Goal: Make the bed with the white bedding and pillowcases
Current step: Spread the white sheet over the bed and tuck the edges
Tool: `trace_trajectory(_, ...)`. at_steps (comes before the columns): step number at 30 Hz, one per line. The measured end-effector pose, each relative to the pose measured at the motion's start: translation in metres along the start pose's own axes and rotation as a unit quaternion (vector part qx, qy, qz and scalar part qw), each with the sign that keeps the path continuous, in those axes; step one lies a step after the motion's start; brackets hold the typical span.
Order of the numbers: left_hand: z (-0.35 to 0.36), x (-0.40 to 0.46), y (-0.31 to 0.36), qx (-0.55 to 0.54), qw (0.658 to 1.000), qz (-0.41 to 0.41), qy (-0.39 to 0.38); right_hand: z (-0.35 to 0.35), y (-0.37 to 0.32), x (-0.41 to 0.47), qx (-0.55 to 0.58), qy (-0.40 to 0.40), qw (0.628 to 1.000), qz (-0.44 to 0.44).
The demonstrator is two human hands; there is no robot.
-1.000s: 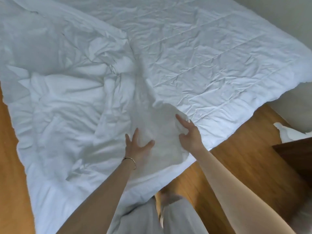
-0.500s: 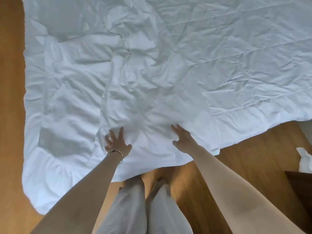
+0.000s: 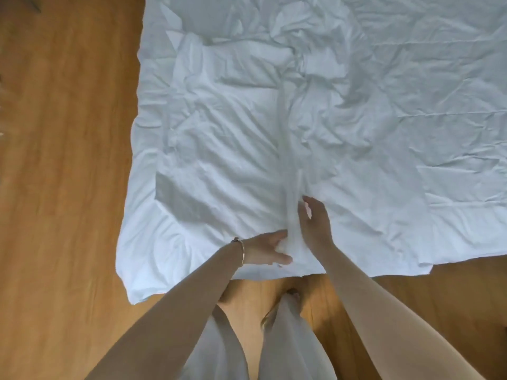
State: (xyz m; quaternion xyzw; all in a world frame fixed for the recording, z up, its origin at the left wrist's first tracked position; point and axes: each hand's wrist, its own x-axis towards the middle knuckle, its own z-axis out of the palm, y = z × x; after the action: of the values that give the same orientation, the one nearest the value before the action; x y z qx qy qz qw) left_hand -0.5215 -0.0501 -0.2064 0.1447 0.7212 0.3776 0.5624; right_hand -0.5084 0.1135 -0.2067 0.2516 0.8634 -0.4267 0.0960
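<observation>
L hand (image 3: 267,249) & R hand (image 3: 315,223) both pinch raised fold (image 3: 290,212) of white bedding (image 3: 219,149) betw. them, near its edge; wood floor (image 3: 63,160) to L.

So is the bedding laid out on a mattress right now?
No, the white bedding lies spread flat on the wooden floor, with both hands at its near edge.

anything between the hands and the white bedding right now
Nothing visible. The left hand and right hand are both already on the bedding, pressing a raised fold between them near its front edge.
</observation>
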Motion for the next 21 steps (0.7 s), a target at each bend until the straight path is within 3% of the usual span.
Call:
trace_trajectory(2, -0.017, -0.001, -0.019, 0.073, 0.997, -0.03, -0.026, 0.04, -0.038, -0.01, -0.059, -0.029, 0.995, -0.081)
trace_trajectory(5, -0.075, -0.026, -0.08, 0.187, 0.973, -0.061, 0.124, 0.101, -0.079, -0.027, -0.205, -0.079, 0.959, -0.18)
trace_trajectory(8, -0.137, -0.067, -0.144, 0.25, 0.911, -0.112, 0.308, 0.167, -0.095, -0.047, -0.186, -0.194, 0.962, -0.055)
trace_trajectory(10, -0.163, -0.082, -0.175, 0.176, 0.91, -0.141, 0.349, 0.201, -0.101, -0.062, -0.219, -0.226, 0.949, 0.004)
trace_trajectory(12, -0.177, -0.089, -0.19, -0.024, 0.932, -0.107, 0.346, 0.222, -0.105, -0.075, -0.245, -0.203, 0.947, 0.041)
trace_trajectory(15, -0.185, -0.096, -0.193, -0.27, 0.912, -0.072, 0.302, 0.238, -0.113, -0.09, -0.227, -0.113, 0.965, 0.064)
trace_trajectory(18, -0.183, -0.103, -0.188, -0.208, 0.949, -0.02, 0.235, 0.246, -0.116, -0.104, -0.177, -0.027, 0.982, 0.054)
trace_trajectory(21, -0.174, -0.113, -0.178, -0.192, 0.964, 0.023, 0.182, 0.248, -0.118, -0.119, -0.096, 0.051, 0.994, -0.015)
